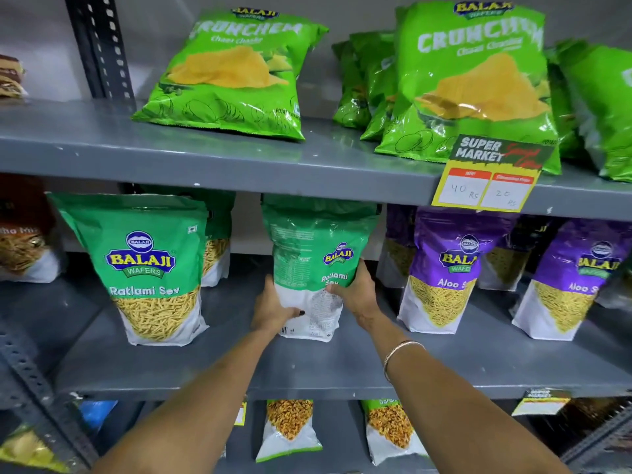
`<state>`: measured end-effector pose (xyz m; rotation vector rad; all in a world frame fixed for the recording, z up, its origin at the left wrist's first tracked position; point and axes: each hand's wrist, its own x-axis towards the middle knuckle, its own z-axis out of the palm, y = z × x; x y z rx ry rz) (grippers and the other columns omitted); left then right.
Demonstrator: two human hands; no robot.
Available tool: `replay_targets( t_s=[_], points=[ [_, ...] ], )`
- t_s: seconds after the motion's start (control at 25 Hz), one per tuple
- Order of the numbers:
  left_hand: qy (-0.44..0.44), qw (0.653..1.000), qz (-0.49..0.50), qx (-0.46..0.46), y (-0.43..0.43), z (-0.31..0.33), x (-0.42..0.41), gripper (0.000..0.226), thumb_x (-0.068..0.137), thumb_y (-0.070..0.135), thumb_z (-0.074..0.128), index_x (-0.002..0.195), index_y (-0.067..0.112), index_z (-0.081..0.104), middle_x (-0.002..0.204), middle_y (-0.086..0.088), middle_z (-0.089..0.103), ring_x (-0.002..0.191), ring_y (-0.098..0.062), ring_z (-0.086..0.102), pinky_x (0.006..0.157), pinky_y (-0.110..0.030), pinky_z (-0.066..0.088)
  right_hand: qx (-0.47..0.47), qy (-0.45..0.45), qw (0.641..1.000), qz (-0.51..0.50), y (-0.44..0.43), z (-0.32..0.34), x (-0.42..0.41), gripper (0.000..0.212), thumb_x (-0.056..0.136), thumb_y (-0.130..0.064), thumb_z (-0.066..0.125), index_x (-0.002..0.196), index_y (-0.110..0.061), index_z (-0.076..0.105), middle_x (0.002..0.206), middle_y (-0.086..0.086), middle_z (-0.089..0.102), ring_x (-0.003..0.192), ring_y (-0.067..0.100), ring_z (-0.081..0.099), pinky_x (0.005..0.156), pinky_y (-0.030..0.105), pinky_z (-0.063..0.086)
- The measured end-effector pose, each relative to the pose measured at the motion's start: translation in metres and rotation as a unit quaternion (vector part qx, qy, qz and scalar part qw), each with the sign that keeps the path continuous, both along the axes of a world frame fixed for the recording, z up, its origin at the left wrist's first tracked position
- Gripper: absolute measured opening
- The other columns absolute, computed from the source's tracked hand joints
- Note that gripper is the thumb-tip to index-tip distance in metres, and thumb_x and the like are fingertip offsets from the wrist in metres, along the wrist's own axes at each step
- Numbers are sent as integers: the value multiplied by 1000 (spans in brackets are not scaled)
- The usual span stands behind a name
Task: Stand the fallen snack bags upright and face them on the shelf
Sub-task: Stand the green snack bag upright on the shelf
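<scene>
A green and white Ratlami Sev bag (313, 248) stands upright in the middle of the grey middle shelf (342, 371), its printed back side turned toward me. My left hand (272, 307) grips its lower left edge and my right hand (355, 290) grips its lower right side. Another Ratlami Sev bag (143, 268) stands upright to the left, front facing out. Two purple Aloo Sev bags (444, 271) (571, 282) stand to the right, fronts out.
The upper shelf holds green Crunchem chip bags (232, 70) (472, 83), leaning back, and a yellow price tag (489, 179) hangs from its edge. More bags stand behind the front row and on the bottom shelf (290, 429). A slotted metal upright (99, 46) runs at the left.
</scene>
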<state>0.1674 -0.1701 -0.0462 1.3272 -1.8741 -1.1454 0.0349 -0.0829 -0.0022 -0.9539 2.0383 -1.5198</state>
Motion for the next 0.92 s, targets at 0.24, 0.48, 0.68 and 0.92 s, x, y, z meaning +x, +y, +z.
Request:
replay_targets(
  t_s=[0.24,0.48,0.68,0.92],
  points=[
    [-48,989,-111,89,-13,0,27,58,70,-2,69,119,8,40,113,-9,59,93,-20,58,78,-34,52,115,-150,981,-37,2,-9,-2,74,76,-31,73,123,-1,25,94,8,52,78,19,54,52,29,51],
    [-38,983,-133,117,-11,13,37,45,90,1,52,133,-5,38,98,-16,62,51,-1,66,41,-6,47,152,-200,967,50,0,-17,-6,18,88,-21,54,102,-9,51,57,0,53,47,9,49,46,18,41],
    [-37,984,-143,97,-8,10,31,88,74,3,73,146,6,23,142,-16,45,126,-22,48,106,-34,42,207,-161,950,171,13,-9,-3,63,81,5,50,134,-27,34,116,0,46,103,18,46,86,36,45],
    [-4,974,-182,134,0,20,11,94,73,-4,71,148,10,15,145,-14,43,133,-25,42,111,-29,34,188,-62,953,231,13,-13,3,78,71,1,74,130,-11,25,131,1,32,123,14,40,97,23,38]
  ],
)
